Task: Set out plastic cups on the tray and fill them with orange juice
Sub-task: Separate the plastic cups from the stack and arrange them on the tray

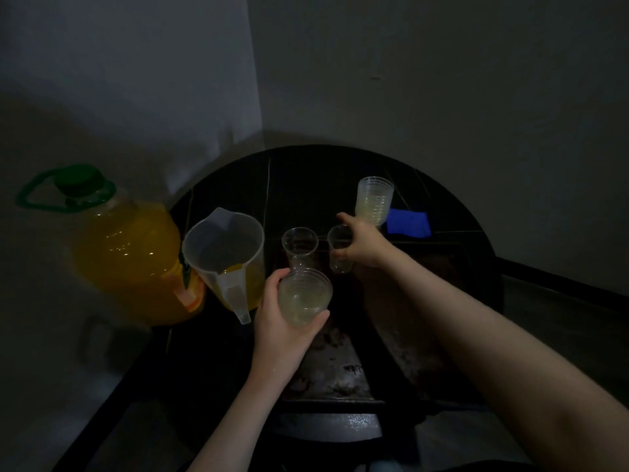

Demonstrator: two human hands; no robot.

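My left hand (282,321) grips a stack of clear plastic cups (304,296) above the dark tray (343,369). Farther back, my right hand (362,245) holds a single clear cup (338,248) at the tray's far end. Just left of it, another empty clear cup (299,247) stands upright. A second stack of cups (374,201) stands behind my right hand. The clear jug (226,257) with a little orange juice at its bottom stands left of the tray. Beside the jug sits a big orange juice bottle (126,253) with a green cap.
A blue cloth (408,223) lies at the back right of the round black table (299,172). Walls close in behind and to the left. The room is dim.
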